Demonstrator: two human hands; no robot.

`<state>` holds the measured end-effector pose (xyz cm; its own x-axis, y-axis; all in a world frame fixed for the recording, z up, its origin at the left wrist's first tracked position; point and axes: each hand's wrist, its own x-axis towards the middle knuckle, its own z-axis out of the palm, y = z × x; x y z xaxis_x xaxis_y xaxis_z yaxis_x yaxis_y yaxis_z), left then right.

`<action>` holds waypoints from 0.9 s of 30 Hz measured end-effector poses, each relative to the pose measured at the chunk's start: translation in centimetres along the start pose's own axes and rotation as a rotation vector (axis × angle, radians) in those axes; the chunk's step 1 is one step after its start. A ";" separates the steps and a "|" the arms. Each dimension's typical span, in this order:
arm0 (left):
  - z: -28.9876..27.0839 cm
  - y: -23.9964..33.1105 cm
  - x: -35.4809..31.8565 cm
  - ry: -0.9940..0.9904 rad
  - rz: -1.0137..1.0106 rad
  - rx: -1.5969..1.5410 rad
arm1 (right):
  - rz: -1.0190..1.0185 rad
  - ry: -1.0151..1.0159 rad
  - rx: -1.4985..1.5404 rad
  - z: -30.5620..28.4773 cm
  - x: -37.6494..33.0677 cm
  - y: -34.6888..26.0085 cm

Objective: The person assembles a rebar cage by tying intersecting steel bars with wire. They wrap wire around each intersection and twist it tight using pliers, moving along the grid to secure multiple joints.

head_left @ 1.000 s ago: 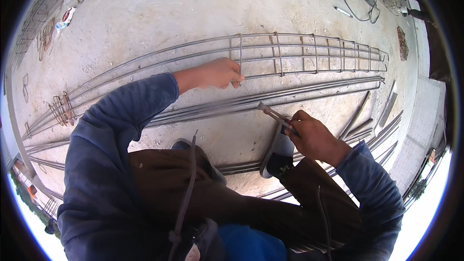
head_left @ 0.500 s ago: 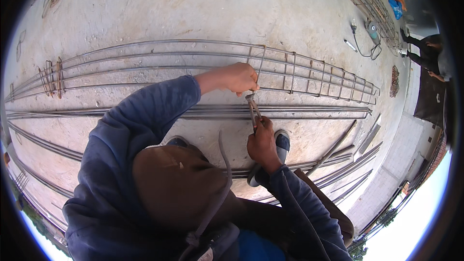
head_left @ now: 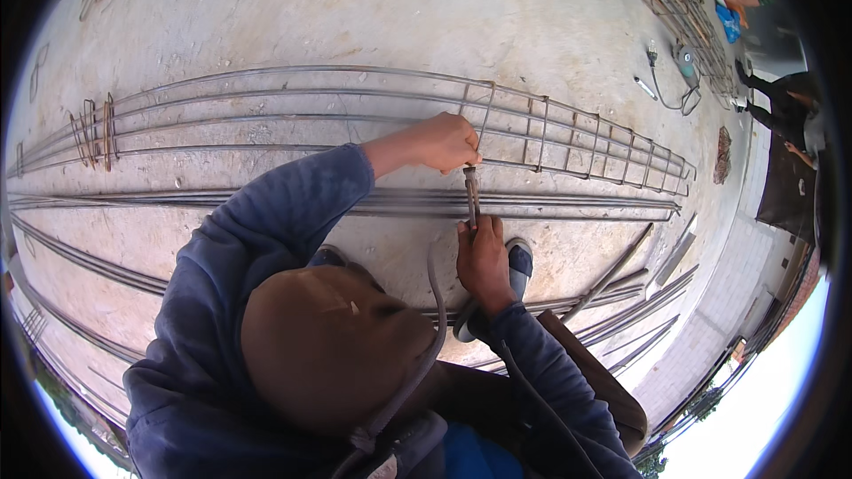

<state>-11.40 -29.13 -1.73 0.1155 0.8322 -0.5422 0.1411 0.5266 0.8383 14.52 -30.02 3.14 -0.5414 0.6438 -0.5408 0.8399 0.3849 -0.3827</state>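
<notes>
A long rebar cage (head_left: 555, 132) of thin steel bars lies on the concrete floor across my front. My left hand (head_left: 446, 141) is closed at its near bar, with the fingertips pinching the lower end of a steel stirrup (head_left: 487, 110). In my right hand (head_left: 485, 259) are pincers (head_left: 472, 192), gripped by the handles. Their head points away from me, right by the left fingertips at the near bar. Any wire between the jaws is too small to make out.
Straight rebars (head_left: 382, 204) lie between the cage and my feet, with more bars at lower left and right. Loose stirrups (head_left: 108, 131) hang together at the cage's left. A corded angle grinder (head_left: 684, 60) lies at upper right, near other people (head_left: 794, 111) and another cage.
My right hand has turned the pincers more upright and brought their head closer beneath my left fingertips. My left hand keeps its hold at the near bar.
</notes>
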 end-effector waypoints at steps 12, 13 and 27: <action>-0.1 -0.6 -0.3 0.038 -0.075 -0.065 | -0.045 -0.437 -0.266 -13.1 4.2 -3.3; -0.2 -0.5 0.0 0.029 -0.066 -0.057 | -0.154 -0.439 -0.368 -14.3 4.7 -3.8; 0.0 -0.5 0.8 0.023 -0.053 -0.309 | -1.121 -0.209 -1.346 -21.6 13.7 -9.0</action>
<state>-11.34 -28.69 -2.60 0.0934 0.8042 -0.5870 -0.1597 0.5941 0.7884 0.36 -10.45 15.36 -0.7317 -0.3343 -0.5940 -0.5177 0.8395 0.1653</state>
